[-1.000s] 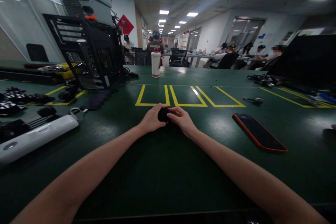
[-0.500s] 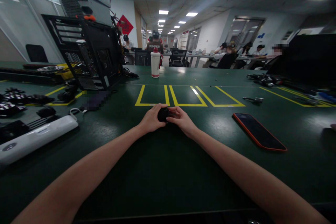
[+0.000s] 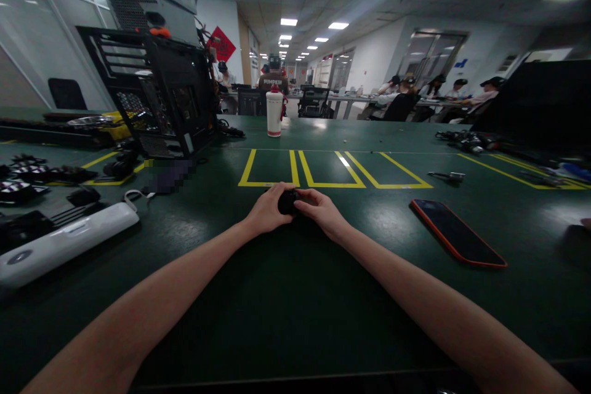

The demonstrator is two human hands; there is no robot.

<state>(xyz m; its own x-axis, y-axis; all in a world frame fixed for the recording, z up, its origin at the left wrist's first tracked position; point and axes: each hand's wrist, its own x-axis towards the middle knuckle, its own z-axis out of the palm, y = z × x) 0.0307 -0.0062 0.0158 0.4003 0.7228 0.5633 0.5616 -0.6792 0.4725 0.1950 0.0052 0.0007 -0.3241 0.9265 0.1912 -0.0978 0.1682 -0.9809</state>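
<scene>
A small, dark, rounded black object (image 3: 287, 202) is held at the middle of the green table, just in front of the yellow tape boxes. Its exact kind is too dark to make out. My left hand (image 3: 268, 209) curves around its left side, thumb below and fingers above. From the right, my right hand (image 3: 322, 212) grips the object's right edge, with its thumb and fingertips pressed close together there. Part of the object is hidden behind the fingers.
A phone with an orange edge (image 3: 457, 234) lies to the right, and a small metal tool (image 3: 446, 176) behind it. At left are a white power strip (image 3: 69, 240), black parts (image 3: 28, 172) and an open computer case (image 3: 161, 92). A white bottle (image 3: 274, 114) stands farther back.
My right fingers have shifted slightly at the black object's right edge, and a little more of the object shows. My left hand stays in place around it.
</scene>
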